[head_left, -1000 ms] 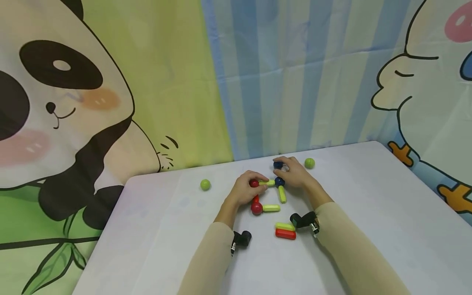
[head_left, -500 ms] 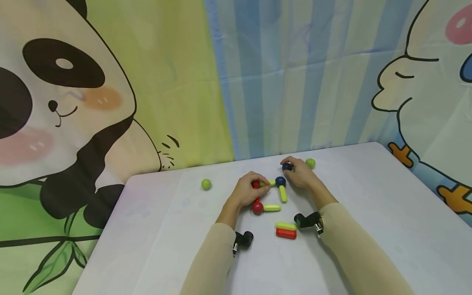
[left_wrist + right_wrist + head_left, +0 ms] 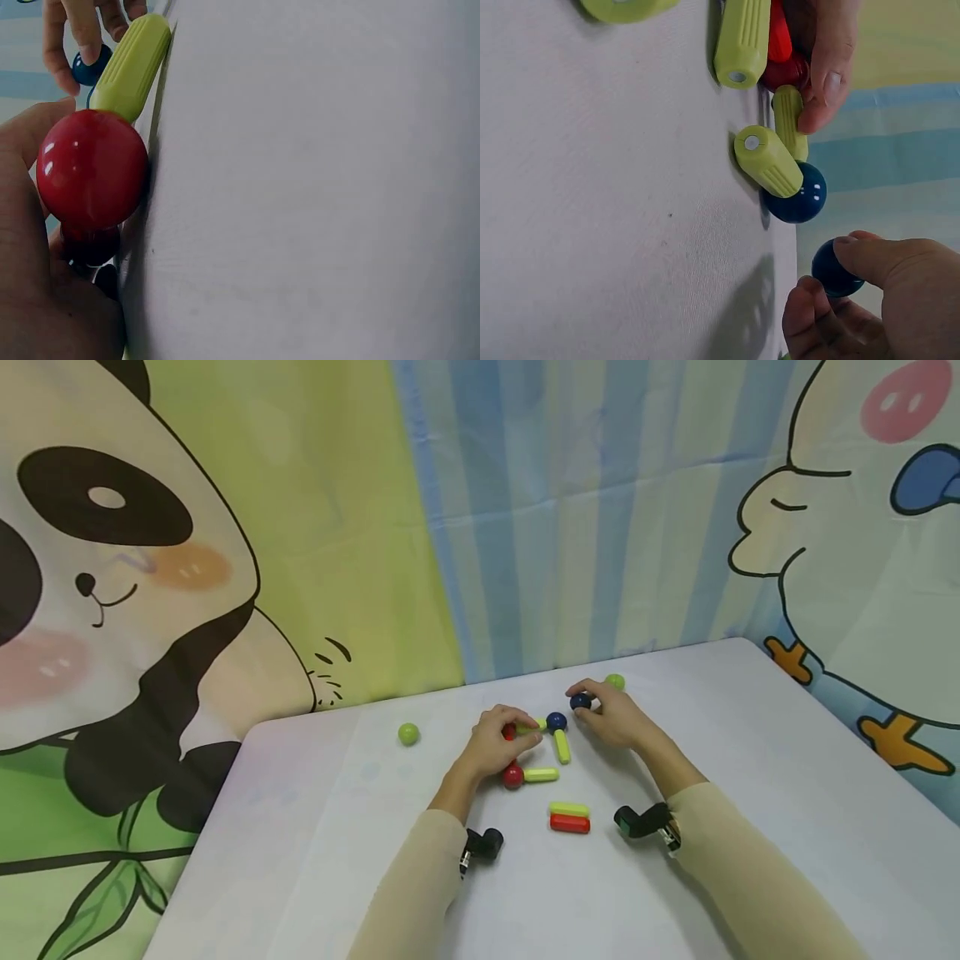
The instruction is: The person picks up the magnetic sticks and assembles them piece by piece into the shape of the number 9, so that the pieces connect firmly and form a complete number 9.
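My right hand [image 3: 611,717] pinches a dark blue ball [image 3: 837,268] between thumb and fingers. Close to it, another blue ball [image 3: 556,721] joins two yellow-green rods; one rod [image 3: 769,161] points back toward me and shows a metal disc in its end. The other rod [image 3: 789,120] runs left to the far red ball [image 3: 786,73]. My left hand [image 3: 495,742] curls round that red ball, its thumb beside the rod. A red rod [image 3: 778,34], partly hidden by the left hand, leads to the near red ball [image 3: 92,169], from which a yellow-green rod [image 3: 542,774] sticks out to the right.
A loose yellow-green rod [image 3: 569,809] and a loose red rod [image 3: 570,823] lie side by side nearer me. One green ball [image 3: 408,733] rests at the left, another green ball [image 3: 615,682] just behind my right hand. A printed curtain [image 3: 525,527] hangs behind the white table [image 3: 322,827].
My right hand has shifted right and slightly nearer with its blue ball, away from behind the joined blue ball. My left hand stays at the far red ball, its thumb and forefinger now further apart.
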Motion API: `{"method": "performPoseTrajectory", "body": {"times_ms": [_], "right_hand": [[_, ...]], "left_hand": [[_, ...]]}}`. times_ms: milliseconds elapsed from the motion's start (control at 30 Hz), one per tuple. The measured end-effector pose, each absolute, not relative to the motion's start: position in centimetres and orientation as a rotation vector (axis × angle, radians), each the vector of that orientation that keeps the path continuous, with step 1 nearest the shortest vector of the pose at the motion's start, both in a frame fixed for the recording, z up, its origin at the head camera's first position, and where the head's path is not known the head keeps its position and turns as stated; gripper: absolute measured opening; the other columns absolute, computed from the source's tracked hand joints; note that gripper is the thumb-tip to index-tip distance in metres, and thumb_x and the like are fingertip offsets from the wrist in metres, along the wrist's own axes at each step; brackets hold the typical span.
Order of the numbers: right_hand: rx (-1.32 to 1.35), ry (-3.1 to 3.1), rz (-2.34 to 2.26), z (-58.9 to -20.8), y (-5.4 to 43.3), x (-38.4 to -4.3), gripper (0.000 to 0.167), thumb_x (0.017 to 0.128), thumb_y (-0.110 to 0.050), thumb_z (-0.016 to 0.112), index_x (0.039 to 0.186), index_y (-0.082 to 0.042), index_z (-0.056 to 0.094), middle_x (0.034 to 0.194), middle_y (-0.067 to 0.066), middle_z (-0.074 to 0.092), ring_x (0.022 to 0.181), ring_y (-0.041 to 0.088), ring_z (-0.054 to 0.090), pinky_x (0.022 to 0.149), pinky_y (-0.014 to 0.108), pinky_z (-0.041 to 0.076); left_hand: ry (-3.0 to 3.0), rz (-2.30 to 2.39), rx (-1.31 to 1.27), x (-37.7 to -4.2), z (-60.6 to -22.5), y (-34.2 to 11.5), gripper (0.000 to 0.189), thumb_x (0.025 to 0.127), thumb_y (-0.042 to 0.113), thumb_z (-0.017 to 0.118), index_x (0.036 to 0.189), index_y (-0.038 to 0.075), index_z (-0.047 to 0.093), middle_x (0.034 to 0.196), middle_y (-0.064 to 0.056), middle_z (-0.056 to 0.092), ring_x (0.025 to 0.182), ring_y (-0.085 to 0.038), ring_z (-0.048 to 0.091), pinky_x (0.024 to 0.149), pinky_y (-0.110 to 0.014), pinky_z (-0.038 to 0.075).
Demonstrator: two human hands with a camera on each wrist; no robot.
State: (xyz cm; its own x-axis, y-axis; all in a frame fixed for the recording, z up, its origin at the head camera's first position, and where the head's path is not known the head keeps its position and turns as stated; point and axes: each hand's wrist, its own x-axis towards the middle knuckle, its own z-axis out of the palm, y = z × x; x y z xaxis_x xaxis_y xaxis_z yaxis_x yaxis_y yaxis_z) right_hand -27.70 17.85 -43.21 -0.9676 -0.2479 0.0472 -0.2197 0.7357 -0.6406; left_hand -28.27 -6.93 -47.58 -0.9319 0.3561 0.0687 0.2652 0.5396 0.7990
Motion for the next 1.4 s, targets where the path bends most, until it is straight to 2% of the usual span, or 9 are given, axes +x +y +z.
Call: {"method": "performPoseTrajectory", "body": {"times_ms": [100, 233, 333, 467, 600, 767, 933, 1200, 1400], "right_hand": [[-0.415, 2.856, -1.030, -43.0, 17.9, -27.2, 0.035, 0.104, -0.016, 0.059, 0.139, -0.013, 0.058, 0.134, 0.020, 0.060, 0.100, 0.032, 0.063, 0.081, 0.042, 0.054], [-0.454, 2.803, -1.021, -42.9, 18.2, -26.5, 0.039, 0.104, -0.017, 0.060, 0.142, -0.012, 0.056, 0.135, 0.021, 0.059, 0.096, 0.027, 0.064, 0.073, 0.033, 0.055], [-0.488, 2.806, -1.029, -42.9, 18.5, -26.0, 0.039, 0.103, -0.016, 0.061, 0.141, -0.011, 0.057, 0.133, 0.021, 0.060, 0.096, 0.027, 0.065, 0.074, 0.034, 0.054], [-0.553, 2.833, -1.019, -43.0, 18.9, -25.5, 0.038, 0.101, -0.013, 0.064, 0.138, -0.010, 0.059, 0.130, 0.019, 0.062, 0.095, 0.025, 0.064, 0.076, 0.036, 0.053], [-0.636, 2.841, -1.008, -43.3, 19.3, -24.9, 0.038, 0.100, -0.012, 0.066, 0.138, -0.011, 0.059, 0.132, 0.017, 0.062, 0.093, 0.022, 0.062, 0.077, 0.036, 0.051], [-0.692, 2.815, -0.993, -43.4, 19.5, -24.1, 0.041, 0.099, -0.013, 0.067, 0.139, -0.011, 0.059, 0.135, 0.014, 0.062, 0.093, 0.020, 0.062, 0.080, 0.035, 0.052], [-0.705, 2.798, -0.955, -43.2, 19.6, -23.4, 0.044, 0.098, -0.013, 0.070, 0.140, -0.010, 0.058, 0.135, 0.012, 0.062, 0.094, 0.020, 0.060, 0.078, 0.033, 0.051], [-0.752, 2.779, -0.971, -43.1, 19.6, -22.6, 0.041, 0.095, -0.015, 0.073, 0.134, -0.007, 0.061, 0.126, 0.007, 0.066, 0.095, 0.018, 0.059, 0.078, 0.033, 0.051], [-0.819, 2.767, -0.962, -43.2, 19.5, -22.3, 0.037, 0.093, -0.015, 0.076, 0.128, -0.013, 0.065, 0.116, 0.000, 0.063, 0.091, 0.015, 0.059, 0.080, 0.034, 0.053]], "left_hand": [[2.685, 1.334, 0.538, -28.2, -47.8, -7.1, 0.026, 0.092, 0.044, 0.072, 0.111, 0.026, 0.076, 0.134, 0.003, 0.058, 0.125, -0.021, 0.044, 0.106, -0.049, 0.037], [2.689, 1.302, 0.531, -28.0, -47.9, -7.6, 0.027, 0.093, 0.044, 0.070, 0.113, 0.026, 0.076, 0.140, -0.001, 0.053, 0.130, -0.024, 0.041, 0.107, -0.051, 0.038], [2.710, 1.200, 0.575, -27.8, -47.6, -8.1, 0.029, 0.094, 0.046, 0.068, 0.116, 0.028, 0.074, 0.149, -0.003, 0.046, 0.135, -0.029, 0.037, 0.108, -0.053, 0.037], [2.764, 1.050, 0.635, -27.3, -47.3, -8.9, 0.031, 0.094, 0.049, 0.066, 0.118, 0.030, 0.071, 0.157, -0.003, 0.037, 0.142, -0.032, 0.032, 0.112, -0.056, 0.031], [2.807, 0.961, 0.645, -26.6, -46.9, -9.7, 0.031, 0.092, 0.053, 0.068, 0.116, 0.033, 0.070, 0.158, 0.001, 0.036, 0.146, -0.030, 0.028, 0.113, -0.056, 0.026], [2.832, 0.914, 0.679, -25.7, -46.6, -10.0, 0.033, 0.088, 0.058, 0.071, 0.114, 0.037, 0.070, 0.157, 0.004, 0.036, 0.145, -0.027, 0.028, 0.110, -0.055, 0.029], [2.856, 0.820, 0.824, -25.0, -45.8, -9.4, 0.038, 0.087, 0.057, 0.073, 0.117, 0.034, 0.071, 0.160, 0.002, 0.033, 0.144, -0.027, 0.029, 0.107, -0.053, 0.028], [2.912, 0.624, 0.952, -24.2, -45.2, -8.5, 0.029, 0.088, 0.049, 0.076, 0.112, 0.033, 0.074, 0.144, 0.002, 0.049, 0.140, -0.025, 0.030, 0.105, -0.048, 0.027], [2.922, 0.547, 1.007, -23.8, -45.1, -8.2, 0.021, 0.090, 0.044, 0.077, 0.108, 0.034, 0.075, 0.131, 0.003, 0.058, 0.135, -0.027, 0.036, 0.102, -0.051, 0.028]]}}
